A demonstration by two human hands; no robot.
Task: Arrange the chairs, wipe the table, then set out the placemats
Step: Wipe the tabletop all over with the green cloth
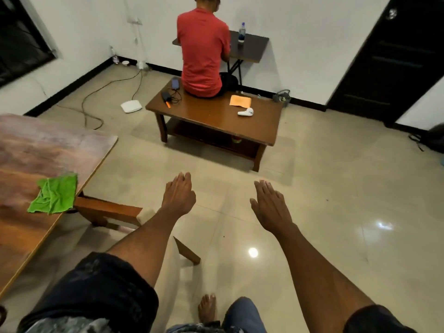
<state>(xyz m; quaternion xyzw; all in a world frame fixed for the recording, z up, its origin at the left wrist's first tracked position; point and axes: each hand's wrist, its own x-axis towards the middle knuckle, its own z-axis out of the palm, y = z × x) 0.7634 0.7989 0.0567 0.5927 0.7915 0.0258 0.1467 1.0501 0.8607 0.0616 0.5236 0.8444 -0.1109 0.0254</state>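
Left hand [179, 195]: held out over the floor [336, 188], fingers [183, 177] loosely bent, holding nothing.
Right hand [270, 205]: held out flat, fingers [264, 187] straight and together, holding nothing.
Tabletop [36, 152]: at the left, long axis running from near left to far right, its rounded corner pointing toward the room's middle.
Cloth [55, 194]: green, crumpled, lying on the tabletop at its right edge.
Chair [108, 210]: wooden, partly under the tabletop's edge, just below the cloth; which way it faces cannot be told.
Low table [216, 116]: well apart, across the floor; a person in a red shirt [203, 51] sits on its far edge, back turned. An orange cloth [240, 101] lies on it.
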